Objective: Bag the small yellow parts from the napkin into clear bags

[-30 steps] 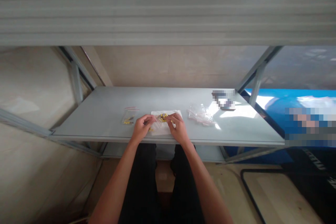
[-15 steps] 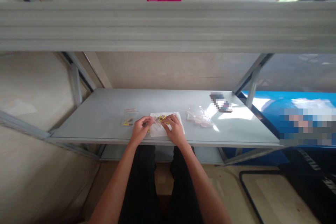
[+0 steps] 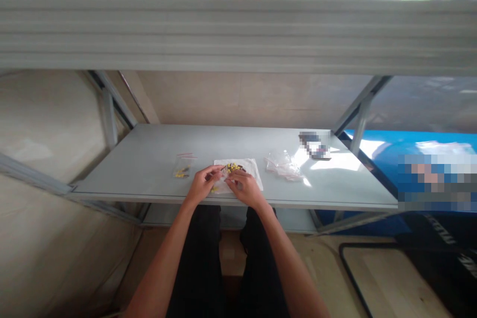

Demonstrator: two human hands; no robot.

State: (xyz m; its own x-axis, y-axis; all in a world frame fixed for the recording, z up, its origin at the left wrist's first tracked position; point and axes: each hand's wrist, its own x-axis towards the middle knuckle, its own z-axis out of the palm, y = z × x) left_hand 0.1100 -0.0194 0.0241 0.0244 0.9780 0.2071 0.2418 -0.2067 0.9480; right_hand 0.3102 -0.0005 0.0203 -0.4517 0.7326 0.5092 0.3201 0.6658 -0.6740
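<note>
Pieces (image 3: 234, 166), yellow and dark, piled on white sheet (image 3: 255, 170), left hand (image 3: 203, 184) and right hand (image 3: 244, 187) curled close beside, can't tell if gripping, clear bags (image 3: 284, 165) farther right.

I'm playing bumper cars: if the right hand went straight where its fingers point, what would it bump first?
The right hand would probably bump the left hand, just ahead; something may lie between, but it's blurry.

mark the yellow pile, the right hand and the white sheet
Yellow pile (image 3: 234, 166), head view, its visible middle
Right hand (image 3: 246, 187), head view, back of hand
White sheet (image 3: 255, 169), head view, bare right part
</note>
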